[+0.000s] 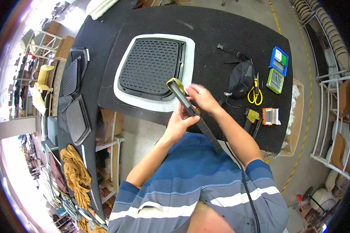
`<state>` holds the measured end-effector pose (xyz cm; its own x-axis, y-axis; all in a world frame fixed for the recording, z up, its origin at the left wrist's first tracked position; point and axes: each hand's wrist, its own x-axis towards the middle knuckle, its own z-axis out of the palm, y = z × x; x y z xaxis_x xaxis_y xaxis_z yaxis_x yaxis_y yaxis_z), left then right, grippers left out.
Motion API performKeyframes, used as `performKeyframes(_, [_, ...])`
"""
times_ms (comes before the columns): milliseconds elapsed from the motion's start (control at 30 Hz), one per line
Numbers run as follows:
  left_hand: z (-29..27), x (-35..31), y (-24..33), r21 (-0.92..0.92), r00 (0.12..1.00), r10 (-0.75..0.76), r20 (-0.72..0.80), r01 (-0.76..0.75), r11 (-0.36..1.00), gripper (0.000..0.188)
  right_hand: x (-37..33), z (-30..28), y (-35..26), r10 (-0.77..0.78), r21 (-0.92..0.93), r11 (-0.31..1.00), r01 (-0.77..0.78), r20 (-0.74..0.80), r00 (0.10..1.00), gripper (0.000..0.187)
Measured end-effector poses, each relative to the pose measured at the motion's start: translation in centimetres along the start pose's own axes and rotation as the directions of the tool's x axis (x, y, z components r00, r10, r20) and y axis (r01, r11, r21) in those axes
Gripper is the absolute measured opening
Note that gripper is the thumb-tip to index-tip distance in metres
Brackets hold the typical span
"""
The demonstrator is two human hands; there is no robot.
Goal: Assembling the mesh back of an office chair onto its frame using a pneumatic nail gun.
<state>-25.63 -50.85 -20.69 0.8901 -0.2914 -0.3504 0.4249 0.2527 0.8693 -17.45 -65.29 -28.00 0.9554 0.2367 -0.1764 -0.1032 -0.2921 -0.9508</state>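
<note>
My left hand (178, 125) is closed around a long yellow-and-black stapler (184, 99) with a grey metal rail, held tilted above the table's near edge. The thumb lies across the rail. My right hand (201, 98) is closed against the stapler's other side, its fingers curled by the yellow part; its grip is partly hidden. A dark bar continues from the stapler down toward my shirt. Just beyond lies a black perforated panel (149, 64), flat on a larger white sheet (122, 92) whose border shows all round. The stapler's yellow end overlaps the panel's near right corner in view.
On the right of the black table (210, 35) lie a black pouch (241, 77), yellow-handled scissors (255, 91), a blue-and-green case (278, 70), an orange-and-white box (270, 116) and another yellow-and-black tool (252, 116). Dark panels (77, 120) and brown cloth (76, 174) lie left.
</note>
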Motion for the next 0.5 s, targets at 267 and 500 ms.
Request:
performKeyframes(267, [-3.3,0.8,0.9,-0.127,0.949,-0.091,-0.302,0.055,0.990,0.059,-1.7,1.3,-3.3,0.058,0.422,0.885,-0.196,0.318,0.946,0.032])
performKeyframes(500, [-5.1,2.2,2.8,-0.217,0.961,-0.219,-0.169,0.181,0.959,0.085,-3.2,1.0,-6.7,0.001,-0.028,1.000,-0.001,0.006,1.000,0.058])
